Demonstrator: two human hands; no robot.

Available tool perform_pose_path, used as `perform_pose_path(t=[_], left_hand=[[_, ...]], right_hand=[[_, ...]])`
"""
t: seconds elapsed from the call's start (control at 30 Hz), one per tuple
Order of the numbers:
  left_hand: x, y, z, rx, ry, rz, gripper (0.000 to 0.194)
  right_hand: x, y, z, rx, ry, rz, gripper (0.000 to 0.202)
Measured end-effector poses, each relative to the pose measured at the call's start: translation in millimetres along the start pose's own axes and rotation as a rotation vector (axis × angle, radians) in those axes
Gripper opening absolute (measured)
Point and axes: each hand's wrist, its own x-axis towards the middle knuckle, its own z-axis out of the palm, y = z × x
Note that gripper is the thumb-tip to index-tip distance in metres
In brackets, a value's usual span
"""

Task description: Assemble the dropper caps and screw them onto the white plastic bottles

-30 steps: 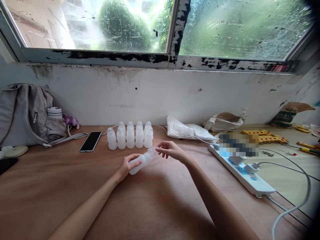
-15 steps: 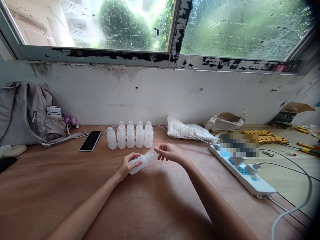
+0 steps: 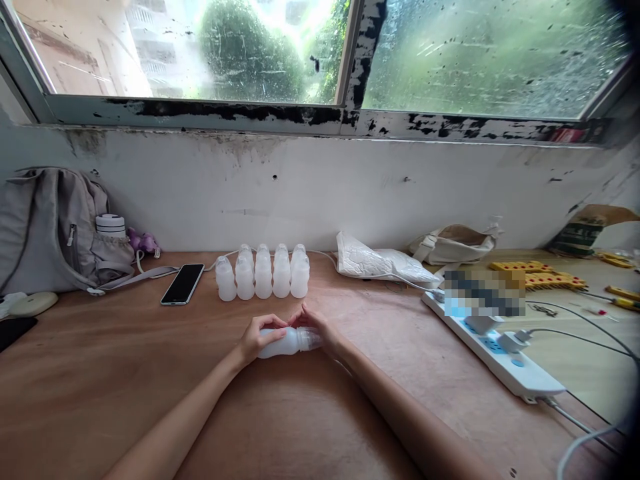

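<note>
A frosted white plastic bottle [image 3: 281,345] with a clear domed cap [image 3: 309,339], like a baby bottle, lies sideways just above or on the table; I cannot tell if it touches. My left hand [image 3: 261,339] is closed round its base end, thumb along the near side. At the other end my right hand [image 3: 320,328] is cupped against the cap, palm on its tip and fingers curved over the far side. Beyond my hands, several similar bottles [image 3: 263,275] stand upright in a close group.
A phone [image 3: 183,285] and a grey backpack [image 3: 55,227] are at the left. Near the wall lies a white plastic package [image 3: 380,261] beside a beige bag [image 3: 453,245]. A power strip [image 3: 500,353] with plugs and cables runs along the right of the wooden table [image 3: 240,427].
The bottle has turned from tilted up to the right to nearly level. My right hand has gone from pinching at the cap's tip to cupping the cap end with its palm.
</note>
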Motion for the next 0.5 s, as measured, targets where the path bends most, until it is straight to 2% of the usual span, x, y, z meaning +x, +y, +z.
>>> perform_pose_path(t=[0.1, 0.27, 0.5], left_hand=[[-2.3, 0.5, 3.3, -0.001, 0.034, -0.007, 0.022], [-10.2, 6.6, 14.4, -0.165, 0.151, -0.068, 0.020], [-10.1, 5.4, 18.0, -0.176, 0.157, -0.076, 0.020]], right_hand=[[-1.4, 1.5, 1.3, -0.002, -0.016, -0.011, 0.048], [-3.7, 1.4, 3.4, -0.004, -0.015, -0.050, 0.037], [-6.2, 0.6, 3.7, 0.013, -0.082, -0.036, 0.031]])
